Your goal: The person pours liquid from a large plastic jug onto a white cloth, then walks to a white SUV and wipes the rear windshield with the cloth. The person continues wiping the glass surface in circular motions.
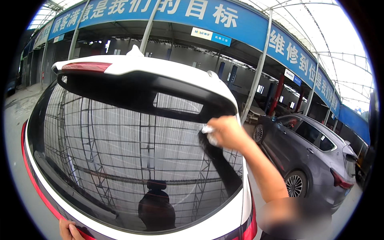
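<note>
A white car's rear window [120,140] fills the middle of the view, dark and reflective. My right hand [228,130] is closed around a small crumpled white cloth [207,129], held to the upper right part of the glass beneath the spoiler [168,74]. Only a bit of the cloth shows; whether it is fabric or paper I cannot tell. Down at the lower left edge, my left hand [70,230] rests on the car's red light strip [40,196]. It holds nothing, and the picture's edge cuts off part of it.
A rear wiper [88,198] lies along the lower left of the glass. On the right stands a grey car [308,152]. Behind, a workshop with metal posts [258,72] runs under a blue sign board [256,30]. A blurred patch covers the lower right.
</note>
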A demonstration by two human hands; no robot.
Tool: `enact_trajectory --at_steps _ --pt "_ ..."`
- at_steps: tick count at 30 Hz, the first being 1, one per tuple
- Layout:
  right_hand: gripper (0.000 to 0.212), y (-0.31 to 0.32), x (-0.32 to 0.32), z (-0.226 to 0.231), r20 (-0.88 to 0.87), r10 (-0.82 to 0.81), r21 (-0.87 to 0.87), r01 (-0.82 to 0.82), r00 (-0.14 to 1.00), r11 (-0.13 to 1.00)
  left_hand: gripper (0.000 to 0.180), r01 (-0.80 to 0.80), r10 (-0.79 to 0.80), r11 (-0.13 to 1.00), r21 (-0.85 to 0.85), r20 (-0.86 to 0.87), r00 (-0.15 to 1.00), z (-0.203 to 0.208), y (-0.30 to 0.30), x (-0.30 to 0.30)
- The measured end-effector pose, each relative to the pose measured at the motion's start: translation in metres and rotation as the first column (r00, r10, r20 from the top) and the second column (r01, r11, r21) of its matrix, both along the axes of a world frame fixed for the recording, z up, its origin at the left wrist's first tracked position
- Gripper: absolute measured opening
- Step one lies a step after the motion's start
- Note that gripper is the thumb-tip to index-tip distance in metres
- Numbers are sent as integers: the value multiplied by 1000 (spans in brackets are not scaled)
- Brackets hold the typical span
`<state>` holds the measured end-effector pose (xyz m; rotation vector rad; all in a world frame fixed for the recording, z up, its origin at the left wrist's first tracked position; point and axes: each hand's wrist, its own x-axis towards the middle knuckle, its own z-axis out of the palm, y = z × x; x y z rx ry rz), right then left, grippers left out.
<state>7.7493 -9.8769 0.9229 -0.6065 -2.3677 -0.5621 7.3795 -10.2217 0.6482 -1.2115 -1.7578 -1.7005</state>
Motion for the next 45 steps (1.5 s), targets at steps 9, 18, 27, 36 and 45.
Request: enact_trajectory --at_steps 9,18,27,36,45 --pt "18 -5 -3 18 88 -63 83 55 994 995 18 12 -16 997 79 56 998 -10 10 -7" --pt "13 -45 0 -22 221 -3 1 3 975 1000 17 32 -34 996 89 25 999 -8 9 -6" --pt "12 0 -2 27 214 -152 122 129 965 984 18 2 -5 994 106 29 1000 -18 13 -9" --pt "11 -15 -3 2 149 -136 60 128 979 990 17 8 -15 989 146 44 999 -15 15 -7" --pt "10 -14 11 1 17 -114 -56 115 993 992 15 37 -41 993 109 27 999 -10 16 -8"
